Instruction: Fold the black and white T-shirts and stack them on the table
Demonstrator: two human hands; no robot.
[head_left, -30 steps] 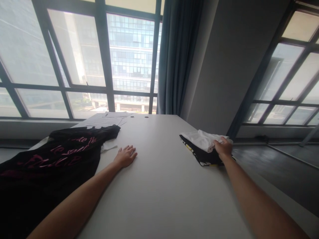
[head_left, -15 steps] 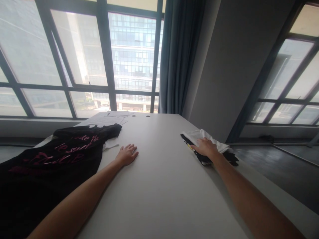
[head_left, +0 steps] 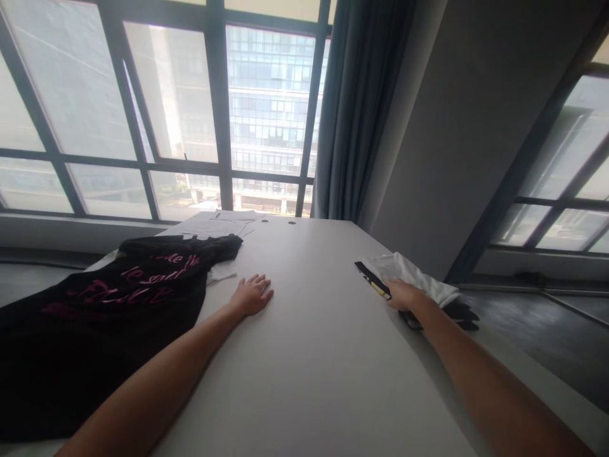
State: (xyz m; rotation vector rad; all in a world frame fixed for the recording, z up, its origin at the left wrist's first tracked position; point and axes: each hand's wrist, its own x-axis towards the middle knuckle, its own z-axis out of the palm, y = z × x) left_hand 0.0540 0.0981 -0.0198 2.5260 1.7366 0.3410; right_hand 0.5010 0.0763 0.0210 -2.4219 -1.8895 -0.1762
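Observation:
My left hand [head_left: 251,294] lies palm down on the white table [head_left: 304,355], its fingers spread and holding nothing. Just left of it is a black T-shirt [head_left: 143,279] with pink lettering, laid out flat. A bit of white cloth [head_left: 221,272] sticks out from under its edge. On the right, my right hand [head_left: 404,297] has its fingers closed at the near edge of a small pile of folded clothes, partly hidden by the hand. A white garment [head_left: 423,274] is on top, with black cloth [head_left: 461,314] and a black, yellow-marked edge below.
Paper sheets [head_left: 216,223] lie at the table's far left corner. Two dark round holes [head_left: 292,223] show near the far edge. Behind stand large windows [head_left: 269,101], a blue-grey curtain [head_left: 354,114] and a slanting grey pillar [head_left: 457,139].
My right hand has gone from lying on top of the folded pile to closing at its near edge. My left hand stays flat on the table. The view has turned slightly left.

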